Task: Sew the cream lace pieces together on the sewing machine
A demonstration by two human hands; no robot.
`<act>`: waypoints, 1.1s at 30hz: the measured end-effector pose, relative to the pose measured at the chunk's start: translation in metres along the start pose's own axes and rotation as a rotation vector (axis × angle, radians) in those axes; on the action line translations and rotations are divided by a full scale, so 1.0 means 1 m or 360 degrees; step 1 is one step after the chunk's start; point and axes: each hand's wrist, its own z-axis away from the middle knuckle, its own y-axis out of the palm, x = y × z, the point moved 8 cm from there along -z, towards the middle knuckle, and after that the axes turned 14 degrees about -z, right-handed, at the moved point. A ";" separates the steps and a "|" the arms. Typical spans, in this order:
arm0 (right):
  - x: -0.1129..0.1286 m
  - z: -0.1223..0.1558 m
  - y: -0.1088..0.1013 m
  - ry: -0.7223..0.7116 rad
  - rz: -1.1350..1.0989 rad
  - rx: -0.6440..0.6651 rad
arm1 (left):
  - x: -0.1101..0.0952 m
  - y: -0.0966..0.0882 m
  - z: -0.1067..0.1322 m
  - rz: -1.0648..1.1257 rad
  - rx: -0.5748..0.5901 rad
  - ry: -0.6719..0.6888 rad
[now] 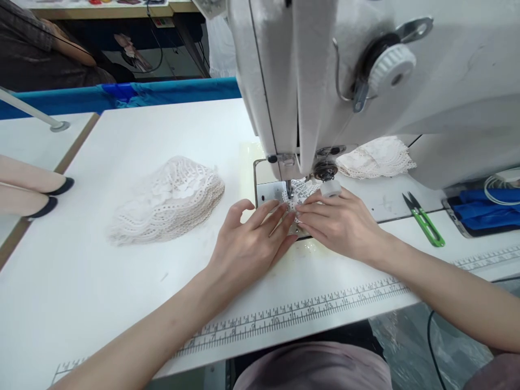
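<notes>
While the lace (304, 189) is lying under and just right of the presser foot (288, 188), both forearms (166, 327) are slanting inward toward the presser foot from the near side. Near-left of the presser foot, the left hand (249, 238) is spreading its fingers palm down, the little one bending, fingertips touching the lace. Near-right of it, the right hand (343, 221) is bunching its fingers over the lace; whether it is pinching, I cannot tell. A pile (174, 200) is resting on the tabletop (134, 303) left of the presser foot; snips (424, 221) are lying well right of it.
</notes>
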 end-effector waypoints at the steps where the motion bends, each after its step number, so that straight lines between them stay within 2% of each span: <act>1: -0.001 0.000 0.001 0.0010 0.0001 0.0007 | 0.000 0.001 0.000 0.0007 0.0000 -0.0003; 11: -0.010 -0.002 0.003 0.0060 0.0047 0.0029 | 0.008 0.011 -0.004 -0.0084 -0.0007 -0.0041; 19: -0.003 0.002 -0.002 0.0012 0.0070 -0.0028 | -0.001 -0.003 0.001 -0.0048 -0.0069 -0.0029; 26: -0.004 0.002 -0.002 0.0028 0.0105 -0.0011 | 0.001 0.000 0.002 -0.0012 -0.0042 -0.0081; 33: -0.007 0.002 -0.001 0.0026 0.0100 -0.0024 | 0.002 0.000 0.000 -0.0015 -0.0124 -0.0059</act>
